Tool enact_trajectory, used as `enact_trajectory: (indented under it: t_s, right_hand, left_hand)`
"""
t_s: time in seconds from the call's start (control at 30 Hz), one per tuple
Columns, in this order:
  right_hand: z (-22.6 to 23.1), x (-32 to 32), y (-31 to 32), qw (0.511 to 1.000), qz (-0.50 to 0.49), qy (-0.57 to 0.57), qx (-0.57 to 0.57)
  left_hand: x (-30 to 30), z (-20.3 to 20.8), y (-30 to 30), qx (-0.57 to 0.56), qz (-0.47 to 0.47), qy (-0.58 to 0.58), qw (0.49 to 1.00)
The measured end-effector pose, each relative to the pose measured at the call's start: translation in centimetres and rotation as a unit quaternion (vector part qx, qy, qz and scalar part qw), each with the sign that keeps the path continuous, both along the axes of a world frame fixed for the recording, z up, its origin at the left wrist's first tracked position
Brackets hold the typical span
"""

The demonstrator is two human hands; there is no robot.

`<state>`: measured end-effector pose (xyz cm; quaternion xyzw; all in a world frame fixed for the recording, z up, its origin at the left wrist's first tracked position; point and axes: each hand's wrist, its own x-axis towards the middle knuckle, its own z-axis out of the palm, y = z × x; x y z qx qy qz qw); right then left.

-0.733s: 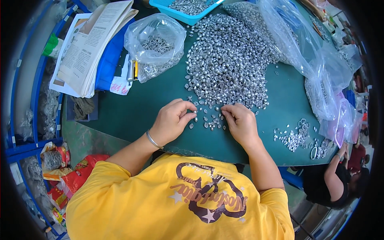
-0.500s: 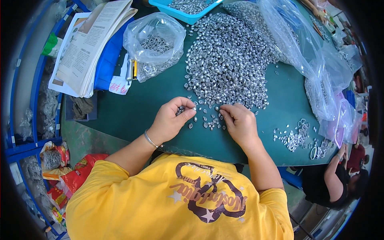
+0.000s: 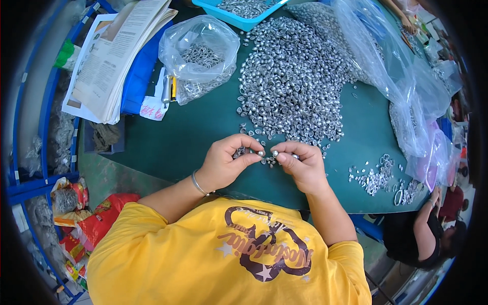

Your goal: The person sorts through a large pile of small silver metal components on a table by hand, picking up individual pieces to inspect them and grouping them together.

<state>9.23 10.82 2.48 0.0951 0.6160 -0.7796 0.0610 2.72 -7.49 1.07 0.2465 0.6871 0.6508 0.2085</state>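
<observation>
My left hand pinches a small silvery metal piece between thumb and index finger. Close beside it, my right hand pinches another rounded silvery piece, and the two fingertips are a short gap apart. Both hands are low over the green table, just in front of a large heap of small silvery metal pieces, some domed, some hollow like cups. A few more pieces lie under and between my fingers, partly hidden by them.
A clear bag of metal rings, a blue basket and newspapers stand beyond on the left. Large plastic bags lie at the right. Flat scraps are scattered at the right edge, near a person in black.
Both hands have moved nearer to me and toward each other, bringing the two pinched pieces close together. The hands now cover loose pieces that were visible between them.
</observation>
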Motion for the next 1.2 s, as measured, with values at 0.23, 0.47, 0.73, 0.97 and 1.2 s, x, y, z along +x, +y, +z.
enact_trajectory:
  t_s: [0.23, 0.47, 0.73, 0.97, 1.2]
  right_hand:
    - [-1.6, 0.3, 0.4, 0.919, 0.057, -0.093, -0.38]
    - [-0.8, -1.2, 1.5, 0.963, 0.074, -0.088, -0.244]
    - [-1.4, -4.9, -2.2, 0.784, 0.083, 0.244, 0.565]
    - [-0.9, -4.6, -1.2, 0.911, 0.086, 0.188, 0.355]
    - [-1.4, -2.8, 0.7, 0.975, 0.059, 0.015, -0.215]
  left_hand:
    - [0.0, 0.5, -0.7, 0.161, -0.039, -0.369, 0.915]
    - [-2.7, 0.1, -3.0, 0.12, 0.082, -0.323, 0.935]
    - [-3.6, -1.1, -0.9, -0.19, 0.081, 0.258, 0.944]
    - [-3.4, -0.6, -1.3, -0.143, 0.033, 0.173, 0.974]
    - [-2.2, -0.1, -1.9, 0.175, -0.051, -0.42, 0.889]
